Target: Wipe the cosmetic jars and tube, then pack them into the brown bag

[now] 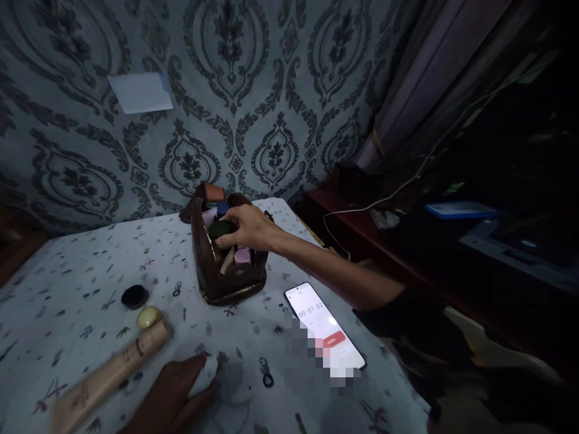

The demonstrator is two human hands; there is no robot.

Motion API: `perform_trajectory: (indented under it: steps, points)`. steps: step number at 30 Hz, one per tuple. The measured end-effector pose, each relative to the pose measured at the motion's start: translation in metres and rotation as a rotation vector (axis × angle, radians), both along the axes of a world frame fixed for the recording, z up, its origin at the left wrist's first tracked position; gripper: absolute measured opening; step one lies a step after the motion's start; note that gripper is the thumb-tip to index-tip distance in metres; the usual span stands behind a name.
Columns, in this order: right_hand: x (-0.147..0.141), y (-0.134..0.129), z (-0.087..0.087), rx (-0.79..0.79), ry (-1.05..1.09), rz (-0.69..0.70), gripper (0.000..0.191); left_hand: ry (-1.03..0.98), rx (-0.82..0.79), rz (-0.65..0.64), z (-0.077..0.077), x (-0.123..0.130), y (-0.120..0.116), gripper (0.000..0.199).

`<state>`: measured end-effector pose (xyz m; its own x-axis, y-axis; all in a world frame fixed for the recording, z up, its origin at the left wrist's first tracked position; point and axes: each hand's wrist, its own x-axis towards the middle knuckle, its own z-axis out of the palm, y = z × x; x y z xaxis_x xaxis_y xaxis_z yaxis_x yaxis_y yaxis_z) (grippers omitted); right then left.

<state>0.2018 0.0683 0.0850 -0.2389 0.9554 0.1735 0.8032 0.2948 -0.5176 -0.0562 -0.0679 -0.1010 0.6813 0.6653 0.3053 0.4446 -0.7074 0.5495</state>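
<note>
Only the head view here. The brown bag sits unzipped on the patterned white cloth, up near the wall. The right hand is inside its opening, thumb and fingers on either side of a dark green thing. Can't honestly tell if that grip is clamped on it or just touching. Also packed in the bag: something blue toward the back and a pink round thing toward the front.

Left hand is low in the view, its grip closed on a crumpled whitish piece, well apart from the bag. Just beside that hand there's a beige tube lying at a slant, a yellowish round thing by its cap end and a black round thing just past that.

The phone lies face up right of the bag, reading 00:07:02, part of it pixelated. There's a white sheet on the wall too.
</note>
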Motion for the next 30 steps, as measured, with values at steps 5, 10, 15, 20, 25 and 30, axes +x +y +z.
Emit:
perform_trajectory:
  steps: [5,10,15,20,25,30]
  points:
    - [-0.002,0.002,-0.005,-0.014,0.008,-0.001,0.040,0.020,-0.068,0.006,0.006,0.002,-0.002,0.040]
    - [-0.005,-0.001,-0.011,-0.065,-0.083,0.093,0.050,0.038,-0.078,0.021,0.014,0.005,-0.003,0.037]
    - [-0.010,-0.003,-0.014,-0.049,-0.109,0.118,0.044,-0.004,-0.095,-0.017,0.027,0.011,-0.001,0.036]
    - [-0.016,0.003,-0.022,0.004,-0.170,0.154,0.053,0.019,-0.161,-0.025,0.026,0.011,-0.002,0.039]
    - [-0.019,0.005,-0.024,-0.008,-0.176,0.147,0.041,0.009,-0.130,-0.016,0.022,0.009,-0.002,0.040]
    - [-0.018,0.003,-0.019,-0.038,-0.127,0.083,0.035,0.058,-0.108,-0.037,0.040,0.014,-0.002,0.036]
